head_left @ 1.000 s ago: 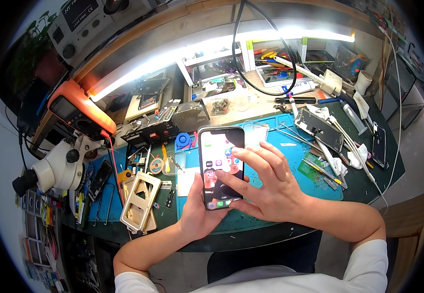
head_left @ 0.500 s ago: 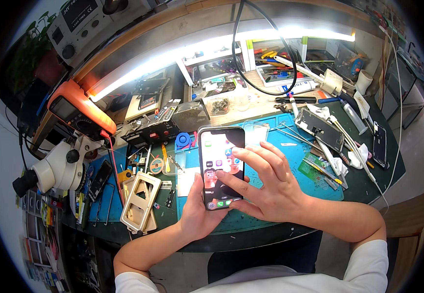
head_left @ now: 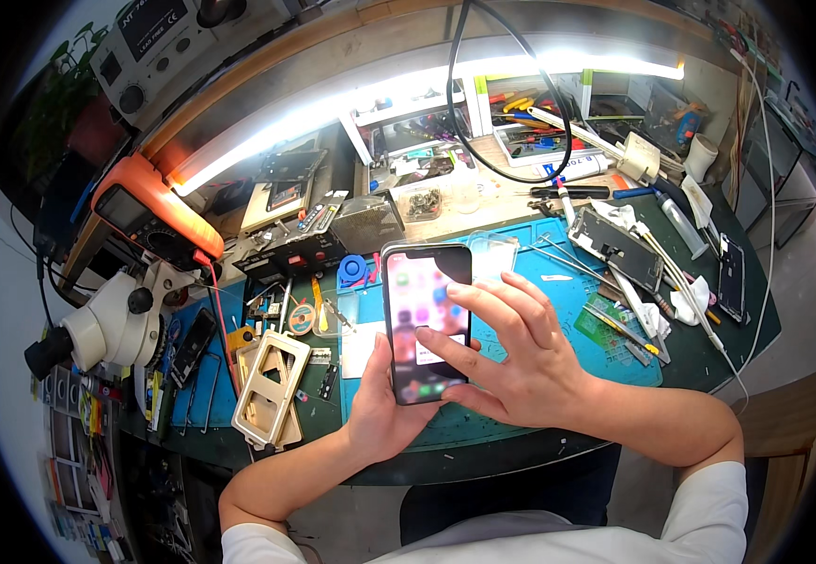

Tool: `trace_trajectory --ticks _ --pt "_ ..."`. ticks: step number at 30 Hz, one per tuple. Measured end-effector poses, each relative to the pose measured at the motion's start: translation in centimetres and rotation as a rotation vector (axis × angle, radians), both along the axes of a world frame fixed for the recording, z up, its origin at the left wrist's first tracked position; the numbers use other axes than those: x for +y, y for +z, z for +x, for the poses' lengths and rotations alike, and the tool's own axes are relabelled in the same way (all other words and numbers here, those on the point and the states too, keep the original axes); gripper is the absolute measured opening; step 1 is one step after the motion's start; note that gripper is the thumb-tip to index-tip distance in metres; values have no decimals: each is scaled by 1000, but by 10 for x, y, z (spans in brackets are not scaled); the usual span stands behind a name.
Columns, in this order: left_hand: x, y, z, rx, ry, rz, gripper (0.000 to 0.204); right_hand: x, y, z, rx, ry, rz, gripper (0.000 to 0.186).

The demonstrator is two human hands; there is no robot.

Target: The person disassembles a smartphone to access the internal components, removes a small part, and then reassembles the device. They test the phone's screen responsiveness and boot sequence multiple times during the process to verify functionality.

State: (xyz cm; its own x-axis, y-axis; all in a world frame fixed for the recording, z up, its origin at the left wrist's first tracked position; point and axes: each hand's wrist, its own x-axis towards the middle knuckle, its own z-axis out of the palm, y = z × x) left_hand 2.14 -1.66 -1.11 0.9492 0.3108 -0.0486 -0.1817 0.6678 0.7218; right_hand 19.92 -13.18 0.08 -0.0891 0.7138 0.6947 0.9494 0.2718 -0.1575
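A smartphone [head_left: 408, 291] with a dark frame and a lit screen is held upright above the blue work mat [head_left: 511, 414]. My left hand [head_left: 384, 409] wraps round its lower left side and supports it from beneath. Over the right part of the screen is my right hand [head_left: 525, 348], its fingers spread and holding nothing. The index fingertip touches, or nearly touches, the middle of the screen. Blurred app icons and a small white pop-up panel show on the display. The phone's back is out of sight.
Gold metal frames [head_left: 272, 390] and an orange multimeter [head_left: 156, 211] are on the left, by a white microscope [head_left: 107, 324]. A disassembled phone [head_left: 614, 246], tweezers [head_left: 572, 263] and a green circuit board [head_left: 610, 324] lie right. A black cable loop [head_left: 452, 89] hangs above.
The phone's home screen has blurred, and a small white panel has appeared by my index finger. Both hands and the phone have stayed in place.
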Motion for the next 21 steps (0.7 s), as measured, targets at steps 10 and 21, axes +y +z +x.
trace_trajectory --ticks 10,21 --pt "-1 0 0 14 9 0 67 0 0 0 -8 -6 -11 54" --pt "-4 2 3 10 53 -60 72 1 0 0 10 -7 8 53"
